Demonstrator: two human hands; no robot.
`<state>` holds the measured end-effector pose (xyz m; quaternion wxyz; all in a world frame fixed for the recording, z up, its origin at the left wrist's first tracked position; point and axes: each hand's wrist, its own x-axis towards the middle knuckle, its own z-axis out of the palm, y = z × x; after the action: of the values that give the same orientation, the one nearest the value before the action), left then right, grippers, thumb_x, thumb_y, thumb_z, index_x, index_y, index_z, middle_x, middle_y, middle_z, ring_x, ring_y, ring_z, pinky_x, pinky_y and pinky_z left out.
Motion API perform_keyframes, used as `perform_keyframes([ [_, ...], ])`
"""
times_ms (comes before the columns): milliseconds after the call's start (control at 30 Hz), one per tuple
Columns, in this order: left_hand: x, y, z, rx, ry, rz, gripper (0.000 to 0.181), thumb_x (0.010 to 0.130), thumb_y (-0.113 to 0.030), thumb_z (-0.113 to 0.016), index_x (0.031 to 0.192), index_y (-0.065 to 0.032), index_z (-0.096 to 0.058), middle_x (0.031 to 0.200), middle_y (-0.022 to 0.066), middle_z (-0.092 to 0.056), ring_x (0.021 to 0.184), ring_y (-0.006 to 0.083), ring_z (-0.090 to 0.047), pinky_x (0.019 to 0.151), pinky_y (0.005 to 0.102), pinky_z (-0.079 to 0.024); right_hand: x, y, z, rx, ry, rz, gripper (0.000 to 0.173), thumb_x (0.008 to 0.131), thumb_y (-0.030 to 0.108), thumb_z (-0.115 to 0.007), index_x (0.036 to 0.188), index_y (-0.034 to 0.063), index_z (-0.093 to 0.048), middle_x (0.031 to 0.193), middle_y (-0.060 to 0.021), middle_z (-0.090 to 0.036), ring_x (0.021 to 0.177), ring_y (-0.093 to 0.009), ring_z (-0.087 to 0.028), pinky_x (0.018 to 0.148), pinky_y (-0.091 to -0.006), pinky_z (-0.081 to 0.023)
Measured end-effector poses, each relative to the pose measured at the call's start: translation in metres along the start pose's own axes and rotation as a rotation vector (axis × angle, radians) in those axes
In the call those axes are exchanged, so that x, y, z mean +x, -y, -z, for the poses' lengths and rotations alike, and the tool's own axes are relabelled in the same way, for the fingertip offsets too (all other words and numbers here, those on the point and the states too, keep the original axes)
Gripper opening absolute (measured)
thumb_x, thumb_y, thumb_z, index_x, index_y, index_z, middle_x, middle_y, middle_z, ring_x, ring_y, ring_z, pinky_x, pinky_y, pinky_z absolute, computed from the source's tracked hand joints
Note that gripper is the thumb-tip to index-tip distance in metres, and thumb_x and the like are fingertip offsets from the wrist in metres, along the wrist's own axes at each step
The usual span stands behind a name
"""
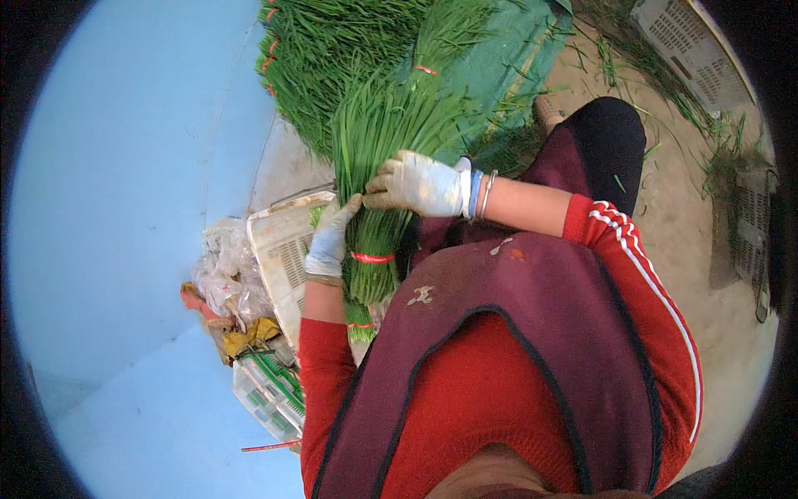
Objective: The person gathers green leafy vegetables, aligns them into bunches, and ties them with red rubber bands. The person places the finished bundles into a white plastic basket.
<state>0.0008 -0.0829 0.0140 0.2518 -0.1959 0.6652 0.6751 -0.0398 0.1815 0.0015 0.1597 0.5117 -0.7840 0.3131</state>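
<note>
A large bundle of long green leaves, likely garlic chives (pixel 374 234), lies before me, its leaf tips fanning away from my body. Round its lower stalks runs a red tie (pixel 373 257). My left hand (pixel 330 240), in a soiled white glove, grips the bundle's left side, with the thumb over the leaves and the other fingers hidden. From the right, my right hand (pixel 430 186), gloved too, has its curled fingers on the leaves just above the left thumb. Part of another tied bundle (pixel 358 327) shows underneath, near my apron.
Several tied bundles (pixel 349 56) are piled at the far side on a green sheet (pixel 499 81). A white plastic crate (pixel 280 256) stands at left, beside clear plastic bags (pixel 227 262) and a blue wall (pixel 137 187). More crates (pixel 698 53) and loose leaves lie at right.
</note>
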Motion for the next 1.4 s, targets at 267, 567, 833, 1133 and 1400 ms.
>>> perform_keyframes([
  [267, -0.025, -0.145, 0.049, 0.574, 0.061, -0.69, 0.047, 0.096, -0.029, -0.06, 0.134, -0.0019, -0.05, 0.103, 0.0114, -0.067, 0.089, 0.0265, -0.063, 0.088, 0.0379, -0.052, 0.063, -0.06, 0.091, 1.096, -0.07, -0.428, 0.053, 0.085, 0.004, -0.069, 0.135, -0.0038, -0.05, 0.122, -0.0063, -0.063, 0.111, -0.013, -0.056, 0.101, -0.0283, -0.043],
  [567, 0.047, -0.186, -0.069, -0.166, 0.27, -0.646, 0.074, 0.088, -0.043, -0.07, 0.141, 0.0018, -0.044, 0.13, 0.0129, -0.058, 0.118, 0.0183, -0.054, 0.102, 0.0329, -0.042, 0.042, -0.114, 0.121, 1.665, -0.141, -0.574, 0.037, 0.089, 0.018, -0.067, 0.122, 0.0028, -0.061, 0.106, -0.0033, -0.069, 0.091, -0.013, -0.065, 0.086, -0.0296, -0.053],
  [833, 0.079, -0.179, -0.141, -0.6, 0.034, -0.597, 0.038, 0.091, -0.027, -0.065, 0.12, -0.0036, -0.063, 0.12, 0.0109, -0.066, 0.106, 0.0268, -0.064, 0.096, 0.0407, -0.05, 0.029, -0.13, 0.136, 0.68, -0.124, -0.789, 0.054, 0.092, 0.035, -0.066, 0.129, -0.0033, -0.057, 0.116, -0.0091, -0.066, 0.101, -0.014, -0.059, 0.093, -0.0284, -0.047],
  [1133, 0.103, -0.177, -0.038, -0.895, -0.107, -0.679, 0.053, 0.096, -0.043, -0.054, 0.134, -0.0063, -0.053, 0.137, 0.0139, -0.056, 0.123, 0.0358, -0.052, 0.107, 0.0555, -0.039, -0.087, -0.116, 0.171, 0.788, -0.321, -1.136, 0.024, 0.095, 0.02, -0.057, 0.106, 0.0014, -0.068, 0.082, -0.0055, -0.068, 0.068, -0.009, -0.058, 0.06, -0.0225, -0.045],
  [1400, 0.081, -0.171, -0.064, -0.958, -0.192, -0.809, 0.049, 0.095, -0.04, -0.058, 0.129, -0.0053, -0.055, 0.13, 0.0137, -0.059, 0.118, 0.0331, -0.056, 0.105, 0.0518, -0.042, 0.018, -0.001, 0.143, 0.718, -0.362, -0.717, 0.02, 0.091, 0.011, -0.066, 0.109, 0.0036, -0.069, 0.091, -0.0041, -0.069, 0.078, -0.011, -0.062, 0.069, -0.0236, -0.049],
])
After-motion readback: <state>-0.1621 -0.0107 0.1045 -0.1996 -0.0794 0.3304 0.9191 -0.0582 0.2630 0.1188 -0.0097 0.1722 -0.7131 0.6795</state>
